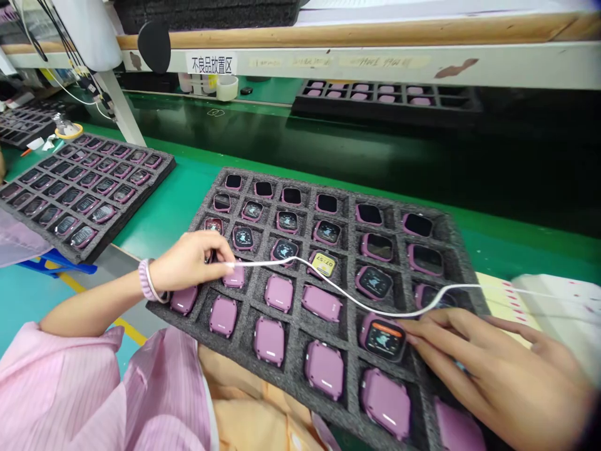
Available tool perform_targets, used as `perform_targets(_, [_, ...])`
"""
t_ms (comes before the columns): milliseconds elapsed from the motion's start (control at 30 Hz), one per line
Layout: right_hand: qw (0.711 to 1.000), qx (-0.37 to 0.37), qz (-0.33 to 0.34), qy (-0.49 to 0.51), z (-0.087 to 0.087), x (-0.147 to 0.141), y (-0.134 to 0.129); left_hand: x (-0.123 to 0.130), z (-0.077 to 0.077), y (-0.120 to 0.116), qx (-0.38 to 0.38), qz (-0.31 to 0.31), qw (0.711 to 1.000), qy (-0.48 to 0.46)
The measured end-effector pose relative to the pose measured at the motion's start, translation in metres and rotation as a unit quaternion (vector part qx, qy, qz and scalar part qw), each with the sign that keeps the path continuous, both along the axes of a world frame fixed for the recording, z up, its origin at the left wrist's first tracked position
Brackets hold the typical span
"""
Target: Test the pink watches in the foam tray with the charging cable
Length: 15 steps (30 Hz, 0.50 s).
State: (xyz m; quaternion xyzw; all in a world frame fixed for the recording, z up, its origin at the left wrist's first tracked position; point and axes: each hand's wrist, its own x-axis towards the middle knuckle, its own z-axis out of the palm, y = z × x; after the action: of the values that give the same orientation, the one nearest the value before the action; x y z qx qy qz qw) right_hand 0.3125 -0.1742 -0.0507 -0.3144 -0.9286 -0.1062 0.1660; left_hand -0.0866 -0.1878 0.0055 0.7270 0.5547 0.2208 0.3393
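Note:
My left hand [200, 255] pinches the end of a white cable [323, 279] above a purple smartwatch [233, 276] lying back side up. From there the cable runs loosely across to the right, passing over my right hand [498, 360]. My right fingertips are closed at the right edge of a smartwatch with a lit screen and an orange bar [383, 338], in a compartment of the black foam tray [293, 369]. Other watches in this tray lie screen up in the far rows and back up in the near rows. One shows a yellow face [323, 264].
A second foam tray of watches [94, 247] lies to the left on the green bench [154, 216]. Behind runs a dark belt-like strip [375, 147], with another tray [375, 111] beyond it. A shelf edge [328, 62] crosses above. A white object [558, 300] stands right.

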Motion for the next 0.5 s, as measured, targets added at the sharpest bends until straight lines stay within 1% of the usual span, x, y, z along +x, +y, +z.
perform_targets(33, [1.000,0.010,0.007,-0.007,0.003,-0.003,0.000,0.008,-0.001,-0.004,-0.011,-0.024,0.999,0.041])
perform_targets(100, [0.999,0.026,0.005,-0.020,0.011,-0.008,-0.002,0.019,-0.002,-0.009,-0.013,-0.054,0.989,0.136])
perform_targets(200, [0.999,0.017,-0.015,-0.039,0.019,-0.013,-0.006,0.026,-0.001,-0.012,0.031,-0.085,0.968,0.234])
perform_targets(300, [0.998,-0.022,-0.039,-0.047,0.022,-0.013,-0.009,0.027,-0.001,-0.013,0.113,-0.103,0.939,0.307])
perform_targets(433, [0.997,-0.044,-0.052,-0.022,0.019,-0.011,-0.008,0.035,-0.002,-0.018,0.240,-0.127,0.879,0.393])
perform_targets(500, [0.997,-0.050,-0.052,-0.012,0.018,-0.012,-0.007,0.043,0.000,-0.021,0.287,-0.128,0.849,0.424])
